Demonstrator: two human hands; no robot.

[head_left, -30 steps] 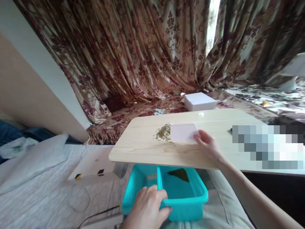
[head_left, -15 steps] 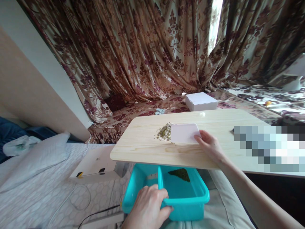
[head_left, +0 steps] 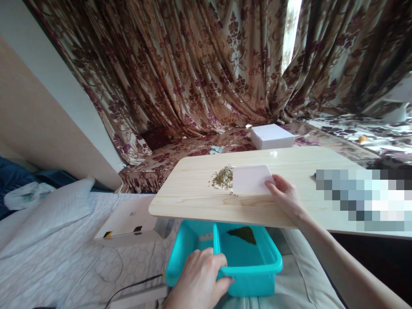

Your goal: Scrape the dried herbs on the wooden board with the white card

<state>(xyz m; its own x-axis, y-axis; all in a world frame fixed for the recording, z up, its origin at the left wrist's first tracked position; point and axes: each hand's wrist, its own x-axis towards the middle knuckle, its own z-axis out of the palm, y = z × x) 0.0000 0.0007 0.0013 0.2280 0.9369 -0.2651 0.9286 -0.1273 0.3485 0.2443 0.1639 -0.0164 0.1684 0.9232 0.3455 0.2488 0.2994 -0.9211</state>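
Observation:
My right hand (head_left: 287,197) pinches the right edge of a white plastic scraper card (head_left: 251,179) lying on a light wooden board (head_left: 193,195). A small heap of greenish-yellow seeds or dried bits (head_left: 223,177) sits against the card's left edge. Below the board's near edge, my left hand (head_left: 200,279) grips the front rim and divider of a turquoise plastic bin (head_left: 257,274) with two compartments. A dark green pile (head_left: 243,234) lies in the right compartment.
A white box (head_left: 271,136) rests beyond the board on floral fabric. Heavy floral curtains (head_left: 193,64) hang behind. A quilted bed (head_left: 48,257) with a pillow and a white flat box (head_left: 128,219) lies left. A black cable (head_left: 131,288) runs near the bin.
My right hand and the card have shifted slightly right and back. The view drifted a little. My left hand stays on the bin.

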